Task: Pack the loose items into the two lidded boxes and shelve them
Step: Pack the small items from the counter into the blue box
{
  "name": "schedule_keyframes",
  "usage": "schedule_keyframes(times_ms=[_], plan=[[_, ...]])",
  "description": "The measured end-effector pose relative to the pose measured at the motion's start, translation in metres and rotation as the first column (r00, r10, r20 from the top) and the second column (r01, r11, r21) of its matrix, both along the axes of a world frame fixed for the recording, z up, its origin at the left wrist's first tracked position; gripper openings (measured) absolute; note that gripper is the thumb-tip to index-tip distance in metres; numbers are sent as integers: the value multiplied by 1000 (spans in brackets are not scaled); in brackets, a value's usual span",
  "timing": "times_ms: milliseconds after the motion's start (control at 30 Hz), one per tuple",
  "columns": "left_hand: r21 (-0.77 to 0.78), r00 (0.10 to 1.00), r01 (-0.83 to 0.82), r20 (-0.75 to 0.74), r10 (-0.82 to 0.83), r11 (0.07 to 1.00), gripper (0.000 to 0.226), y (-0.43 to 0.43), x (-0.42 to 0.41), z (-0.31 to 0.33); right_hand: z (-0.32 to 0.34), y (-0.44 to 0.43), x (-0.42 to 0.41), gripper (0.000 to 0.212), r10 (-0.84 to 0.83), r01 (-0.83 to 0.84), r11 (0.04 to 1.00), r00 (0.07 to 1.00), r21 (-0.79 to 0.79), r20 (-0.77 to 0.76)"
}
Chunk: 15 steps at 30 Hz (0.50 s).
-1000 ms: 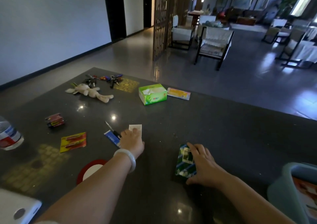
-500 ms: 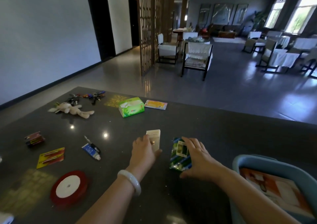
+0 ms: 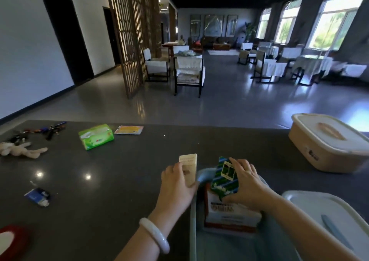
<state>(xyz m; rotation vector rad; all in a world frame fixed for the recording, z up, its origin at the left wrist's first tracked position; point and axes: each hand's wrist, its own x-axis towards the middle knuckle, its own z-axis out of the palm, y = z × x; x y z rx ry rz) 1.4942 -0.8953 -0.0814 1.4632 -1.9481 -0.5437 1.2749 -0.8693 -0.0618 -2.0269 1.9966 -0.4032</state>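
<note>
The green-and-blue striped packet [image 3: 224,182] is above the open pale-blue plastic box [image 3: 192,226], with the fingers of the right hand [image 3: 249,184] curled round it. A red-and-white carton [image 3: 231,215] lies inside the box. The left hand [image 3: 176,186] has its fingers round a small cream carton [image 3: 188,167], upright just beside the box rim. A beige lidded box [image 3: 327,147] stands on the dark counter [image 3: 119,171], apart to the right.

Left hand [image 3: 178,184] and right hand [image 3: 248,184], fingers [image 3: 238,164] curled

Tissue pack [image 3: 96,136] bright green, flat packet [image 3: 129,130] orange-yellow. Striped pack [image 3: 225,179] green/blue, small carton [image 3: 188,168] cream. Lidded box [image 3: 327,147] beige, open box [image 3: 193,228] pale blue, table [image 3: 111,181] dark grey.
</note>
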Motion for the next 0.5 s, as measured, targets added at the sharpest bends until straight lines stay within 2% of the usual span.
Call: schedule_keyframes(times_ms=[100,267,500], plan=[[3,1000,7,-11,-7,1000,70,12,-20,-4,-6,9,-16,123,33,-32,996,999,78,-10],[2,998,-57,11,57,998,72,23,-27,-9,-18,11,-12,116,161,-157,971,987,181,-5],[6,995,-94,39,94,996,73,27,-25,-12,-29,2,-3,114,202,-194,963,979,185,-28]])
